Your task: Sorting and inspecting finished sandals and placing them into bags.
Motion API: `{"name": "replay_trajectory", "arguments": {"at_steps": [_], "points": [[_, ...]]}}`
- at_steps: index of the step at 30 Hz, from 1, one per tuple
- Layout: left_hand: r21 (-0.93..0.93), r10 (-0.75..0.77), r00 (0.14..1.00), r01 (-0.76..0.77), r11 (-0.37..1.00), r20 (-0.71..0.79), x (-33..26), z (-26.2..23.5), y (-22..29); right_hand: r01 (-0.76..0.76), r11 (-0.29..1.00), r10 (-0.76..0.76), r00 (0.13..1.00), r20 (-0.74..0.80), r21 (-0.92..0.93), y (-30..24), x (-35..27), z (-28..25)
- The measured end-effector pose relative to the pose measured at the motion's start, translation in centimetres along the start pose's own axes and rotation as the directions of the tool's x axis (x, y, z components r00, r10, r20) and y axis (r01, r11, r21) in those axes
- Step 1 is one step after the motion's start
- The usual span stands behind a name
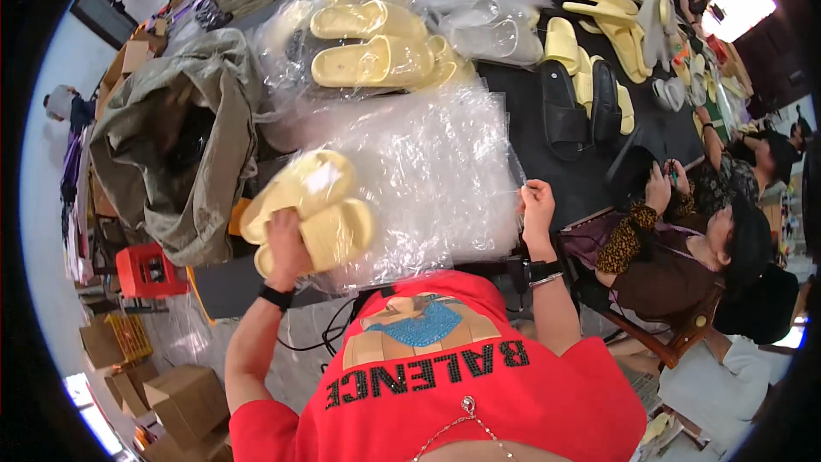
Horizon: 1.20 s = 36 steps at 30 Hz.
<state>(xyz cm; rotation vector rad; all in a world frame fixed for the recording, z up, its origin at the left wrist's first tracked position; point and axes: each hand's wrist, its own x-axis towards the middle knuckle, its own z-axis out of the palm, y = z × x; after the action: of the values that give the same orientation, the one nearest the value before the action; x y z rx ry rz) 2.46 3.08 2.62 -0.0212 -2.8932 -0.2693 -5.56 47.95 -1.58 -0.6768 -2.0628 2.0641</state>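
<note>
A pair of pale yellow slide slippers (329, 227) lies near the table's front edge, left of centre. My left hand (289, 246) is closed on them from the near side. Beside them spreads a stack of clear plastic bags (436, 171), which reaches to my right hand (537, 201). The fingers of that hand pinch the thin edge of a clear plastic bag. A white patch shows on the farther slipper. Whether any plastic lies over this pair, I cannot tell.
Bagged yellow slippers (372, 60) lie farther back, beside bagged grey ones (496, 34). Black slides (564, 111) rest at the right. A large grey-green sack (197, 137) stands open at the left. A co-worker (676, 248) sits close on my right. A red stool (147, 272) stands below left.
</note>
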Motion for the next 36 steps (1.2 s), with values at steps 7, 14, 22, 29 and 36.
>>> {"name": "replay_trajectory", "arguments": {"at_steps": [7, 14, 22, 29, 36], "points": [[-0.898, -0.470, 0.880, 0.259, 0.357, 0.067, 1.0, -6.3, -5.4, -0.071, 0.997, 0.070, 0.994, 0.084, 0.006, -1.2, -1.2, 0.1], [-0.910, -0.256, 0.964, 0.041, 0.412, -0.072, 7.9, -10.8, 6.3, 0.023, 0.984, 0.046, 0.925, 0.378, -0.178, -0.8, -3.2, 1.6], [-0.235, 0.340, 0.917, -0.290, 0.928, 0.211, 11.0, 9.5, 18.5, 0.136, 0.910, 0.017, 0.931, 0.364, -0.393, 4.0, -3.4, 0.3], [-0.086, 0.220, 0.973, -0.214, 0.973, 0.071, 14.0, 8.8, 12.6, 0.109, 0.931, -0.012, 0.964, 0.267, -0.349, 3.5, -4.0, -0.1], [-0.225, 0.410, 0.876, -0.359, 0.906, 0.255, 10.0, 4.1, 14.4, 0.002, 0.972, 0.055, 0.971, 0.234, -0.236, 5.4, -3.1, -1.3]]}}
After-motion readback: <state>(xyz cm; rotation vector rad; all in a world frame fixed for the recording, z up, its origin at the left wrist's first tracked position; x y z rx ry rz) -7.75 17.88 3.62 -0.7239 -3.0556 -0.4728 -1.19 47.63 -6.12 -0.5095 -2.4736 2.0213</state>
